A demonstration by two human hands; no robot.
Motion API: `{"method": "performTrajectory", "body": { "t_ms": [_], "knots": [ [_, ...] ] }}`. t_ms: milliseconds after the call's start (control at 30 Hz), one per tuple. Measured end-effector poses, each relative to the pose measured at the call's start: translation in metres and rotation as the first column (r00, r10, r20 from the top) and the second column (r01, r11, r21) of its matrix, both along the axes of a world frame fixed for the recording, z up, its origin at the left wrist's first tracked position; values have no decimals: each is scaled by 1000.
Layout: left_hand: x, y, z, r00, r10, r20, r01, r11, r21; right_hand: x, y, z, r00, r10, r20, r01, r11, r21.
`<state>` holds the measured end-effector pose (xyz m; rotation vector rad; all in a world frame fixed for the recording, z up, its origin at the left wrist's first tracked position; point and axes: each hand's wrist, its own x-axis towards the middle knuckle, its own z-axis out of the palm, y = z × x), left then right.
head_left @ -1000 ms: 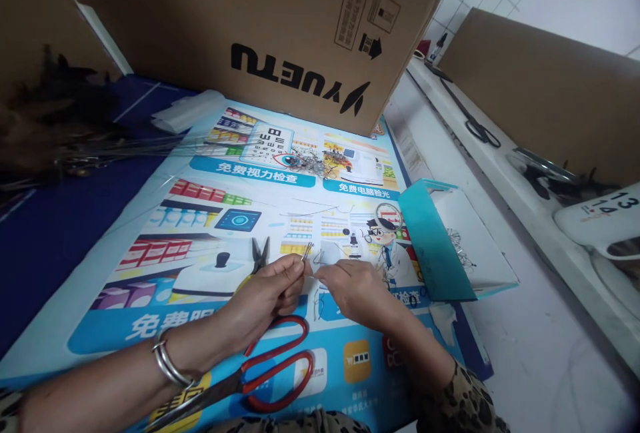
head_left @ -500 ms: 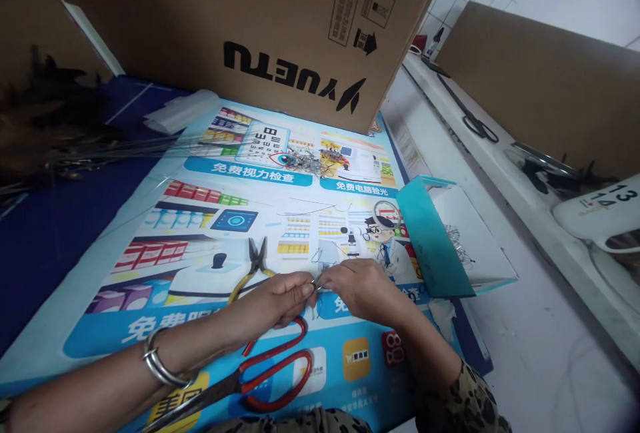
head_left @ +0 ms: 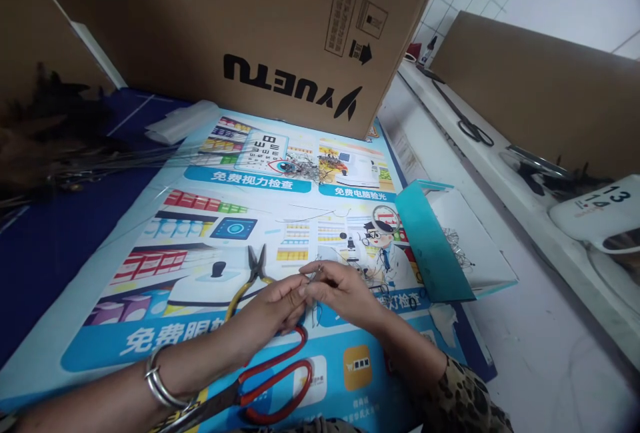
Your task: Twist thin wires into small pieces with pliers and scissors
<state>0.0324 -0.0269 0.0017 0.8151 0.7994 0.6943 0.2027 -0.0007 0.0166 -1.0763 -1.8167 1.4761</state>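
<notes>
Wire sat pinched between my left hand and right hand, toward the near edge of the tabletop, apparently mid-handling, and I judged the next move called for a steady pinch.

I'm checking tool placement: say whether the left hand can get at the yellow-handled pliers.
Probably yes: the pliers lie close by the left hand with nothing seen on them, though that hand looks busy with thin wire.

Thin metallic wire, mostly hidden, pinched at the meeting fingertips; its visible end projects obliquely upward; full shape indistinct.
</notes>
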Motion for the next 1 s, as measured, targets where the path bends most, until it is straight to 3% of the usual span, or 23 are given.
{"method": "performTrajectory", "body": {
  "t_ms": [133, 233, 333, 400, 467, 533, 600, 800, 933, 1000],
  "knots": [
    [1, 0, -3, 998, -49, -35, 51, 998, 38, -2, 0, 1, 982, -61, -178, 34, 988, -150],
    [-1, -1, -1, 993, -120, -10, 120, 991, 55, -1, -1, 2, 969, -119, -216, 65, 968, -241],
    [-5, -2, 7, 979, -166, -117, 186, 962, 198, 0, -4, 7, 969, -131, -210, 73, 962, -264],
    [-8, -3, 13, 960, -166, -227, 234, 919, 318, 1, -8, 13, 980, -93, -178, 66, 986, -153],
    [-10, -3, 17, 944, -205, -259, 294, 877, 381, 2, -12, 18, 994, -54, -90, 63, 993, 95],
    [-10, -2, 17, 934, -278, -225, 346, 859, 378, 2, -18, 22, 999, -39, 9, 34, 930, 365],
    [-10, -2, 15, 927, -339, -162, 374, 875, 307, 2, -24, 24, 997, -30, 68, -11, 848, 529],
    [-12, -12, 6, 936, -352, 21, 352, 935, -39, 5, -39, 22, 990, 3, 144, -94, 770, 631],
    [-16, -15, 8, 917, -397, 42, 399, 916, -52, 7, -44, 24, 979, 38, 201, -168, 711, 682],
    [-15, -13, 13, 889, -457, -23, 456, 889, -44, 6, -45, 27, 983, 91, 158, -174, 726, 665]
  ]
}}
